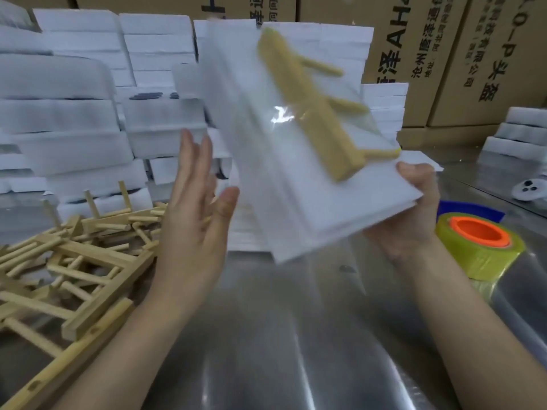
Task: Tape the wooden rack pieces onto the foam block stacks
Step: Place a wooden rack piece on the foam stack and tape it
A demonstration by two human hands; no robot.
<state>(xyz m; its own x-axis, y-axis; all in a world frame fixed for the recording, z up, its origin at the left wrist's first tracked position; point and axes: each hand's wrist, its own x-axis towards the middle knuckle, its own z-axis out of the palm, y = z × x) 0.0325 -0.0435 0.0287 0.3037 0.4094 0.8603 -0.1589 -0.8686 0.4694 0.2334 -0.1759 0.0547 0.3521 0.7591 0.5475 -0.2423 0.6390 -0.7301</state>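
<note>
From the head camera, a person holds a white foam block stack (296, 202) tilted in the air above a shiny metal table (296, 335). The right hand (414, 217) grips its lower right corner, thumb on top. A wooden rack piece (310, 108) lies on the stack under clear film, blurred. The left hand (195, 220) is held flat with straight fingers just beside the stack's left edge. A yellow tape roll (479, 244) sits to the right, and loose wooden racks (74, 261) are heaped to the left.

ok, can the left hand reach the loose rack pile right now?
Probably yes. The left hand is open with its fingers straight, and the loose rack pile lies on the table just to its left with nothing between them. The right hand grips the foam stack.
</note>
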